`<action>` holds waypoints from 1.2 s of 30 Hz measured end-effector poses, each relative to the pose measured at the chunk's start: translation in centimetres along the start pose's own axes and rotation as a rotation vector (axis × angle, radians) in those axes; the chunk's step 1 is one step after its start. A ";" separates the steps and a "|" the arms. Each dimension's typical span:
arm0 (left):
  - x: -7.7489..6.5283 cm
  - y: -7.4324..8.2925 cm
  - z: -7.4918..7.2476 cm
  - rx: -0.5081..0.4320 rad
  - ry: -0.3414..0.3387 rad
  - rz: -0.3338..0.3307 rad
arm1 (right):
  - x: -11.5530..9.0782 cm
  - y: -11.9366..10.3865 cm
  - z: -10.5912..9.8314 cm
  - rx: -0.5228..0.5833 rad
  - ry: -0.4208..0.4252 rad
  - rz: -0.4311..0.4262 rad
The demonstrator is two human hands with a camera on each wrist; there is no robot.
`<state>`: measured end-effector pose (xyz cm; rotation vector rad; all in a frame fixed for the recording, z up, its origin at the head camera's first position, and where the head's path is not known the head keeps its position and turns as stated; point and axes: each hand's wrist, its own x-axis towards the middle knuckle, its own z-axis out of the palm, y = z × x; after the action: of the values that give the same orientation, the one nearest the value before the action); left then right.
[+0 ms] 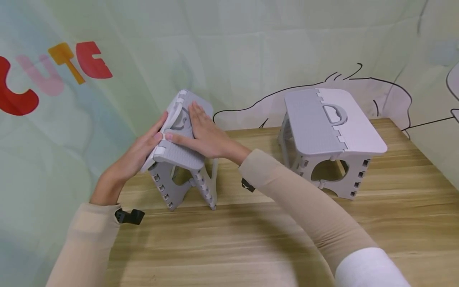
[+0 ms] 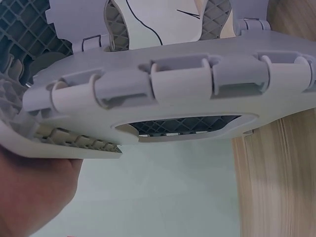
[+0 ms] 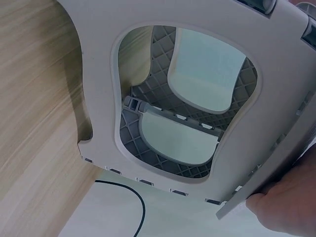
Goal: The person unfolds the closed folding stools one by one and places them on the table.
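A grey and white plastic folding stool [image 1: 184, 152] stands on the wooden table at the left, its seat bent along the middle so the halves slope down like a roof. My left hand [image 1: 133, 155] lies along the outside of the white seat half [image 2: 106, 154], thumb near the ridge. Flat on the grey half rests my right hand [image 1: 208, 135], with fingers straight beside the handle opening and thumb reaching to the ridge. Both thumbs come close together there. The right wrist view shows the stool's leg panel [image 3: 101, 89] with its large opening. Most of the left fingers are hidden.
To the right stands a second folding stool [image 1: 308, 123], its seat flat and its legs spread. A pale printed cloth [image 1: 233, 59] hangs behind and to the left of the wooden table [image 1: 201, 247].
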<state>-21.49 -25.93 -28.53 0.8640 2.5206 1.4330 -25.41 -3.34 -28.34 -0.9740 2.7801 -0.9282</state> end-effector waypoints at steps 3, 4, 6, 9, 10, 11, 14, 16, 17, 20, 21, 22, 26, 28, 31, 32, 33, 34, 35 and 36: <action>-0.1 0.1 0.0 0.000 -0.003 -0.009 | 0.0 0.1 0.0 -0.011 0.000 -0.001; -0.1 0.1 0.0 0.000 -0.003 -0.012 | 0.0 0.1 0.0 -0.014 -0.003 -0.001; -0.1 0.1 0.1 0.000 -0.003 -0.014 | 0.0 0.1 0.0 -0.019 -0.009 0.000; -0.1 0.1 0.0 0.002 0.000 -0.013 | 0.1 0.1 0.0 -0.021 -0.013 -0.004; -0.1 0.1 0.0 0.001 0.000 -0.012 | 0.1 0.1 0.0 -0.023 -0.016 -0.003; -0.1 0.1 0.1 0.001 0.000 -0.012 | 0.1 0.0 -0.1 -0.024 -0.018 -0.003; -0.1 0.1 0.1 0.001 -0.003 -0.012 | 0.0 0.0 -0.2 -0.031 -0.022 -0.001; -0.1 0.1 0.1 0.002 -0.006 -0.012 | 0.0 0.0 -0.2 -0.035 -0.028 0.004; -0.1 0.1 0.1 0.002 -0.006 -0.014 | 0.0 0.0 -0.2 -0.036 -0.031 0.004; -0.1 0.1 0.1 0.004 -0.009 -0.024 | 0.0 -0.1 -0.3 -0.043 -0.037 0.007; -0.2 0.1 0.0 0.005 -0.010 -0.026 | -0.1 -0.1 -0.3 -0.044 -0.039 0.007; -0.2 0.1 0.0 0.006 -0.012 -0.029 | -0.1 -0.1 -0.3 -0.047 -0.040 0.007; -0.3 0.1 0.0 0.018 -0.009 -0.032 | -0.1 -0.1 -0.3 -0.055 -0.044 0.012; -0.3 0.1 0.0 0.022 -0.008 -0.032 | -0.1 -0.1 -0.3 -0.059 -0.044 0.015; -0.3 0.1 0.0 0.031 -0.006 -0.034 | -0.1 -0.1 -0.3 -0.072 -0.044 0.016; -0.3 0.1 0.0 0.033 -0.006 -0.037 | -0.1 -0.1 -0.3 -0.077 -0.045 0.016; -0.3 0.1 0.0 0.035 -0.006 -0.038 | -0.1 -0.1 -0.3 -0.080 -0.045 0.017; -0.3 0.2 0.1 0.035 -0.006 -0.040 | -0.1 -0.1 -0.3 -0.084 -0.045 0.016; -0.3 0.2 0.1 0.036 -0.007 -0.041 | -0.1 -0.1 -0.3 -0.087 -0.046 0.016; -0.3 0.2 0.1 0.036 -0.008 -0.041 | -0.1 0.0 -0.3 -0.090 -0.046 0.016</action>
<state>-21.15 -25.94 -28.50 0.8176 2.5503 1.3736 -25.35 -3.12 -28.08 -0.9696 2.8083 -0.7746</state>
